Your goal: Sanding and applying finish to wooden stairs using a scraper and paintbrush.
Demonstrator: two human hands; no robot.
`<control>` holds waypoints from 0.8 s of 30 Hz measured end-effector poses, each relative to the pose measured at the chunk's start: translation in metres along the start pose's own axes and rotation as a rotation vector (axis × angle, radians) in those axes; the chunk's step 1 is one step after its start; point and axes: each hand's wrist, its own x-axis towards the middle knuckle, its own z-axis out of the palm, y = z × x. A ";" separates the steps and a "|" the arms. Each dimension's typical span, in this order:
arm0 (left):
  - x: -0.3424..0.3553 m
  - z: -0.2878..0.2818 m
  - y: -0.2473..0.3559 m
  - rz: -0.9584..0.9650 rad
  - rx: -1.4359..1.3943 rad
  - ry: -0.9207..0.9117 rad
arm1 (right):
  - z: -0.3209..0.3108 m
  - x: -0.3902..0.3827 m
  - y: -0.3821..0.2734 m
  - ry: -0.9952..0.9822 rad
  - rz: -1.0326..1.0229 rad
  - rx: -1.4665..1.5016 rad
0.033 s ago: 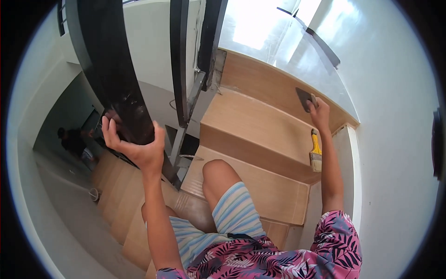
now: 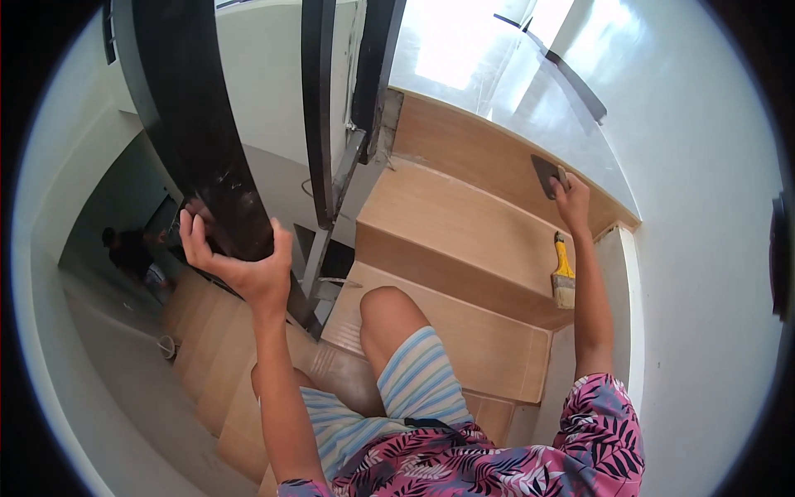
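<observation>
My left hand [image 2: 244, 257] is wrapped around the lower end of a thick dark railing post [image 2: 195, 124], fingers on one side and thumb on the other. Over the upper step, my right hand [image 2: 571, 200] grips the handle of a putty knife [image 2: 543, 172] with a dark, flared blade. That blade lies against or very close to the tan tiled riser [image 2: 472, 137]; whether it touches I cannot tell. Just below my right hand, beside the forearm, a paintbrush [image 2: 564, 269] with a yellow handle and pale bristles rests on the upper tread [image 2: 447, 211].
Tan steps [image 2: 195, 356] descend at the left, where another person [image 2: 132, 257] in dark clothing stands lower down. Metal railing bars [image 2: 319, 108] rise beside the steps. A white wall [image 2: 696, 248] bounds the right side. Shiny sheeting [image 2: 464, 58] covers the area above the top riser.
My right hand and the putty knife have shifted very slightly to the right. My left hand keeps its hold on the post.
</observation>
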 end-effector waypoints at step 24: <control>0.004 -0.004 -0.008 0.041 0.047 0.019 | 0.185 0.061 -0.062 -0.452 -0.257 -0.441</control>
